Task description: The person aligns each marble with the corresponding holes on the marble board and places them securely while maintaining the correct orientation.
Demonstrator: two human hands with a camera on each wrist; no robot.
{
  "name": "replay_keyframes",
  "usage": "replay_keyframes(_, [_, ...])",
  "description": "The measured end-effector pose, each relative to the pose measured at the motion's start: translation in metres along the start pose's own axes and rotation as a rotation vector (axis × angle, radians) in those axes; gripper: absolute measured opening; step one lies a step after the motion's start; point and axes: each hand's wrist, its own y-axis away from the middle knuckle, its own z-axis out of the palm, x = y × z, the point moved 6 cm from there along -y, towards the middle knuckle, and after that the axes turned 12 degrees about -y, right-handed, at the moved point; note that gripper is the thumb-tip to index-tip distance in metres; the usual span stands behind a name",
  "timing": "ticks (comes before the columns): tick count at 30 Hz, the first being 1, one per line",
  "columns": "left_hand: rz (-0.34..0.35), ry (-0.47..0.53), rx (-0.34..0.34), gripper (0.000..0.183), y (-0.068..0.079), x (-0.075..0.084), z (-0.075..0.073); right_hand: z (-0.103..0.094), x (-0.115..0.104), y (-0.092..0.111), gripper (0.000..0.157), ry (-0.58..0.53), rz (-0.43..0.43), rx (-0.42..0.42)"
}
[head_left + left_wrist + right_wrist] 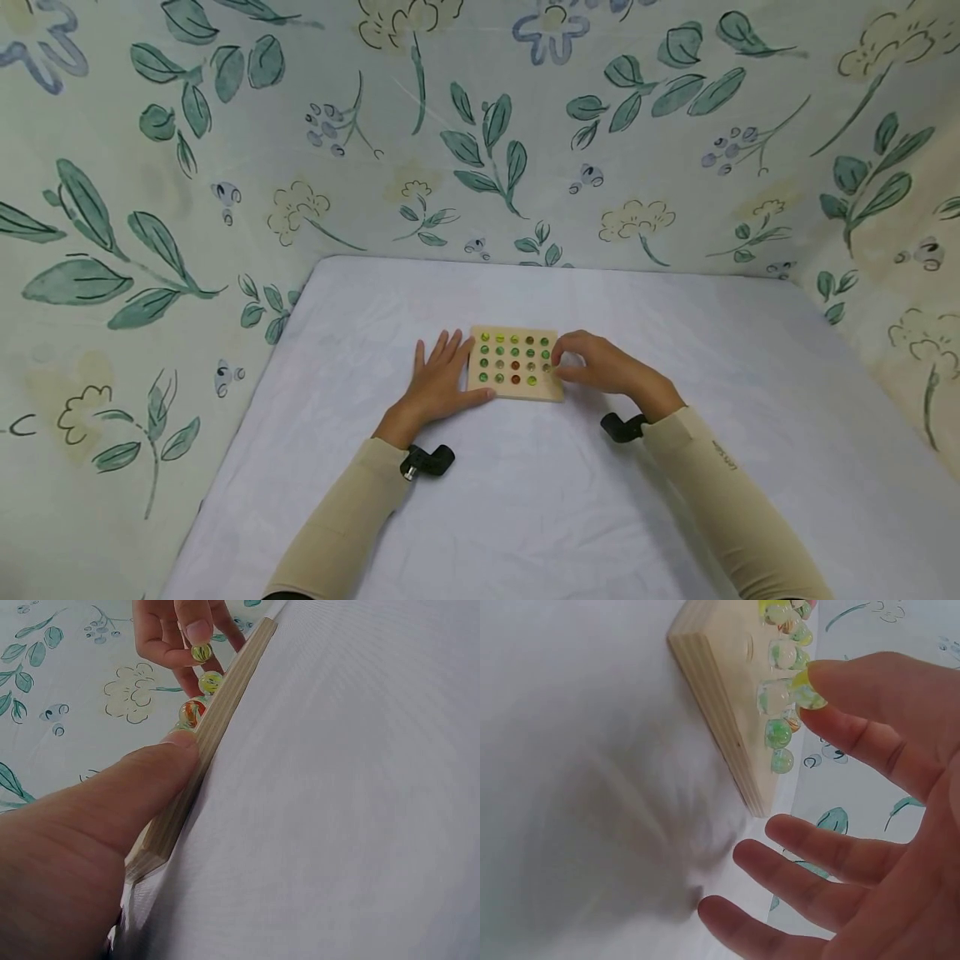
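Note:
A pale wooden board [525,392] lies on the table, its round hollows holding rows of green, yellow and reddish-brown glass marbles [515,366]. My left hand [438,387] is spread at the board's left side, with straight fingers along that edge and the thumb on the front edge. Over the right side of the board, my right hand [600,363] pinches a clear yellow-green marble [808,691] between thumb and forefinger. Its other three fingers extend apart in the right wrist view. One bare hollow [750,647] shows near the board's front right corner.
A white cloth [510,508] covers the table under the board. Behind and beside the table hangs a floral-patterned curtain [555,150]. A small black camera [429,461] sits on the left wrist, another camera [622,427] on the right.

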Motion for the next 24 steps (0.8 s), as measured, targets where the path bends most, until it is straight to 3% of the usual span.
replay_keyframes(24, [0.010, 0.007, -0.009, 0.104, 0.0017, 0.0014, -0.0039, 0.0068, -0.0019, -0.0056, 0.006, 0.058, 0.096, -0.075])
